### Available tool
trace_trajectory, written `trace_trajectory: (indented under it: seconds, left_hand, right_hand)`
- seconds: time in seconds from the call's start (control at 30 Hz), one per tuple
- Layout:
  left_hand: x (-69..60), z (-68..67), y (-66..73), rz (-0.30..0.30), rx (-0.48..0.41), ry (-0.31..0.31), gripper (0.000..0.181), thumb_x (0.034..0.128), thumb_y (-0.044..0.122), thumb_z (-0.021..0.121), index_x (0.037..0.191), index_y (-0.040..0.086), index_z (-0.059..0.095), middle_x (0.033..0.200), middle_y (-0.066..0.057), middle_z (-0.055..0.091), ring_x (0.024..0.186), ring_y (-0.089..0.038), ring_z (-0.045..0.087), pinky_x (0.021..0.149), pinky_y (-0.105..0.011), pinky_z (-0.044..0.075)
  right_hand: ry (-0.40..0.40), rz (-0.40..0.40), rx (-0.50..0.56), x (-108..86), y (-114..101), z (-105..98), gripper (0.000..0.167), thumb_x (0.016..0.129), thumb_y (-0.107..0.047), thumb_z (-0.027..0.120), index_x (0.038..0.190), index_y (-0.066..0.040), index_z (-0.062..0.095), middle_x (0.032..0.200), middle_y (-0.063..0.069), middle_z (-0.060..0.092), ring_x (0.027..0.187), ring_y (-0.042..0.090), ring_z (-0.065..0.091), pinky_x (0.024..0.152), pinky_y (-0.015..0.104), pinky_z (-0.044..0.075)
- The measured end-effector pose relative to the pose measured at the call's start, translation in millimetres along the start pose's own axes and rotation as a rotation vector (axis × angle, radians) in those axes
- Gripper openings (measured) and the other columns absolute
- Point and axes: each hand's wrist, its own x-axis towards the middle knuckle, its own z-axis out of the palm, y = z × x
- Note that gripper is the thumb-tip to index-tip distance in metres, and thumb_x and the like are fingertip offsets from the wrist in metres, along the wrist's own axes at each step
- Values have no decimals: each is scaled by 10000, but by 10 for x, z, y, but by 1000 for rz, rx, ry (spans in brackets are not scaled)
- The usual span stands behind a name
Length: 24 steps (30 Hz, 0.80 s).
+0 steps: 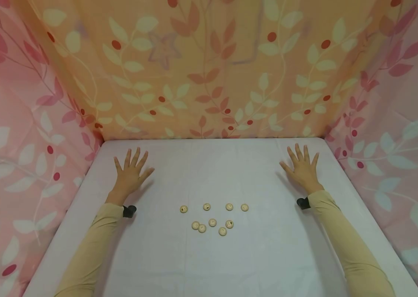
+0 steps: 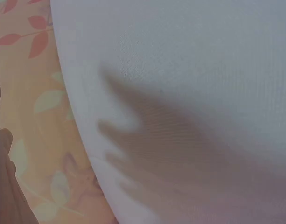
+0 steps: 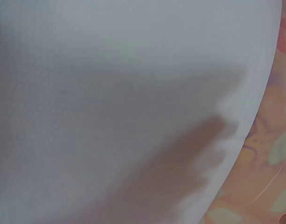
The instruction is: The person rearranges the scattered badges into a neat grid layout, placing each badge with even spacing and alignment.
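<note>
The person's left hand (image 1: 129,175) is spread wide over the far left part of the counter (image 1: 209,268), fingers fanned, thumb pointing inward, with nothing in its grasp. The right hand (image 1: 302,171) mirrors it on the far right, just as widely spread and likewise holding nothing. Each casts a blurry shadow of fingers on the white cloth in its wrist view, so both look lifted off the surface, though how high I can't tell. A black gadget sits at the inner side of each wrist, by the cuffs of the tan sleeves.

Nine small round discs (image 1: 212,222) lie between the arms, nearer the person than the hands are: four in a loose row, five bunched below it, two of those touching at the left of the bunch. Both hands are well apart from them, with a broad stretch of bare cloth on either side.

The counter's far edge runs along an orange leafy curtain (image 1: 209,82), near the fingertips; pink curtains (image 1: 8,123) flank its left and right edges.
</note>
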Motion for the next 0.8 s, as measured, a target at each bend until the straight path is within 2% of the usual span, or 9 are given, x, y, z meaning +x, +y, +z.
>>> trace_trajectory:
  seconds: [0.43, 0.53, 0.8]
  left_hand:
    - [-53, 22, 18, 16, -22, -21, 717, 921, 598, 363, 1493, 234, 132, 1557, -4, -87, 1394, -220, -217, 971, -601, -237]
    - [-72, 33, 42, 31, -41, -27, 713, 925, 594, 357, 1494, 232, 125, 1562, -44, -41, 1408, -261, -169, 979, -610, -218]
    - [-133, 66, 145, 49, -96, -43, 709, 928, 558, 400, 1486, 177, 186, 1551, -115, 93, 1420, -331, -13, 1005, -653, -111]
  right_hand:
    - [-1, -8, 6, 43, -84, 43, 745, 902, -573, 436, 1485, -182, 187, 1538, 165, 114, 1406, 314, -137, 990, 665, -129]
    - [2, -1, 27, 23, -103, 70, 737, 896, -569, 452, 1476, -174, 226, 1539, 166, 108, 1410, 315, -122, 998, 662, -114]
    - [36, -21, 118, -90, -192, 144, 682, 873, -509, 548, 1389, -90, 397, 1507, 228, 170, 1397, 407, 61, 1023, 661, -7]
